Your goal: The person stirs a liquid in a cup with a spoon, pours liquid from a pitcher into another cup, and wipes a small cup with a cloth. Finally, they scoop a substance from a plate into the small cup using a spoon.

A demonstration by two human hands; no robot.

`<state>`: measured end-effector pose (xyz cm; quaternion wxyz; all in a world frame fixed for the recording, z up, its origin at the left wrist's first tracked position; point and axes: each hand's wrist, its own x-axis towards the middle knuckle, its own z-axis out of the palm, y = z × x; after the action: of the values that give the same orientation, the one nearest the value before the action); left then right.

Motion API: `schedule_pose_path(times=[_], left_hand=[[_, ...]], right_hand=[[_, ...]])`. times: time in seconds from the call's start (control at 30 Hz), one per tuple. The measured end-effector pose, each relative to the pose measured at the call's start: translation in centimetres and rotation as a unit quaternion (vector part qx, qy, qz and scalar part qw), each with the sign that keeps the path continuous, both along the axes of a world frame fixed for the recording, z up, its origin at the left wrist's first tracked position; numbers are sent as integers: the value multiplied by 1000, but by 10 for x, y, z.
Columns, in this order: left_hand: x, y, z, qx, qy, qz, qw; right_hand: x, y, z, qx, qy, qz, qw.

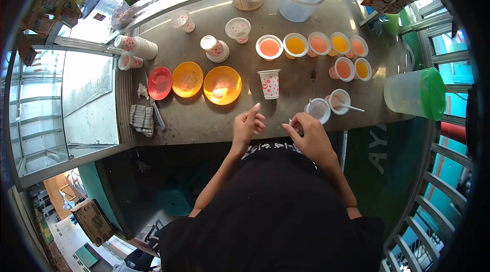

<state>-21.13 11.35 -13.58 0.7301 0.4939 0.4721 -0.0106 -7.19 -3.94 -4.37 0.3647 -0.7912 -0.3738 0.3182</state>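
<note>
My left hand (249,127) is over the near edge of the table, one finger pointing up and the others loosely bent; nothing shows in it. To its right, the fingers of my right hand (312,139) are pinched together, with a tiny pale bit at their tips that I cannot make out. Beyond both hands, a white paper cup (270,86) with red dots shows its side, rim pointing away from me. Just past my right hand stand a cup with whitish contents (318,111) and a cup with a white spoon or straw (338,102).
Several cups of orange and pink drink (295,45) stand at the back right. Yellow plates (223,99), a red plate (160,83), a knife (159,117) and a checked cloth (141,120) lie left. Stacked cups (217,51) stand behind; a green-lidded container (406,93) is right.
</note>
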Motion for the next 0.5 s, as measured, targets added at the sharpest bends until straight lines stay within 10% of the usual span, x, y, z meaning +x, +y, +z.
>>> schedule_pose_path(times=[0.13,0.2,0.5], left_hand=[[43,17,20,401,-25,-7,916],[65,26,8,600,56,-124,788],[73,39,-26,505,-109,-168,840]], right_hand=[[-24,18,-56,-4,-137,1,991],[-36,24,-87,-17,-195,14,981],[-64,19,-66,14,-177,-88,980]])
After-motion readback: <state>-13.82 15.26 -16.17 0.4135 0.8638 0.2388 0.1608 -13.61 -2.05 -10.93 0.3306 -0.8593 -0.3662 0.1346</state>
